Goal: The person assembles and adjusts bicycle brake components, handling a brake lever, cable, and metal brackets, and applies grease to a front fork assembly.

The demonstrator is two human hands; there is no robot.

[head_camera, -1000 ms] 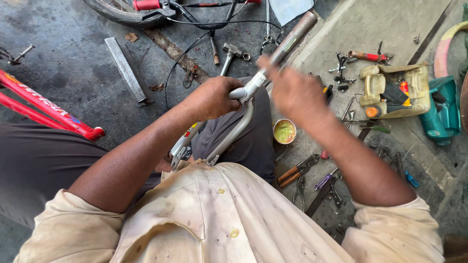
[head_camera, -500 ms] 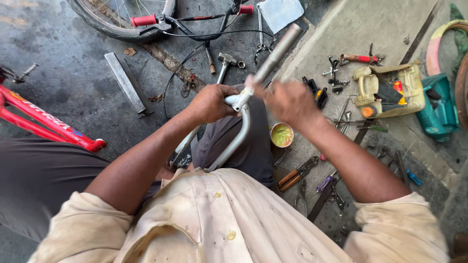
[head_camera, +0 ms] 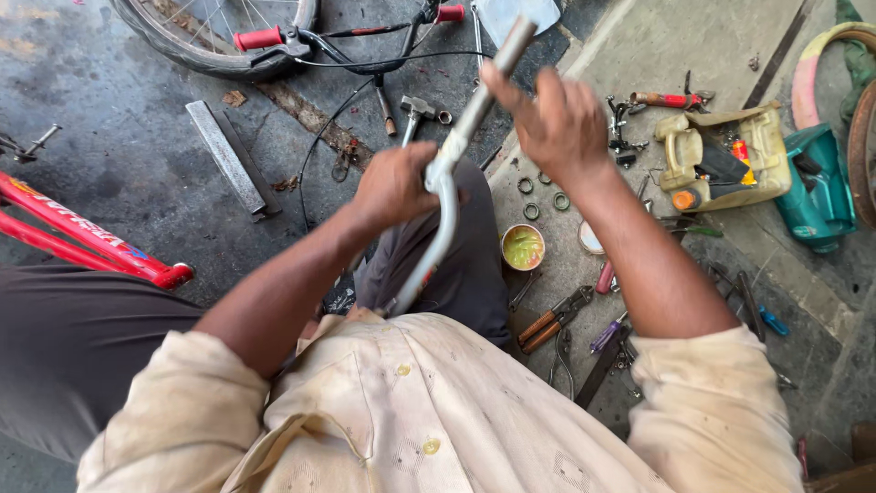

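Note:
A bent silver bicycle handlebar (head_camera: 444, 196) rises from my lap toward the top of the view. My left hand (head_camera: 394, 185) is closed around it at the bend, where pale tape is wrapped. My right hand (head_camera: 557, 117) grips the straight upper part of the bar (head_camera: 497, 68). The bar's lower end is hidden against my shirt and grey trousers.
A red bicycle frame (head_camera: 87, 236) lies at left. A wheel with red-gripped handlebars (head_camera: 274, 36) lies at top. A flat metal file (head_camera: 228, 160), a hammer (head_camera: 415, 114), a small tin of green grease (head_camera: 523, 246), pliers (head_camera: 552, 319), a cut yellow jug of tools (head_camera: 721, 155) and loose washers lie on the floor.
The camera has shifted and the bar now points more steeply upward. Both hands stay on it; my right hand has slid higher along the straight part.

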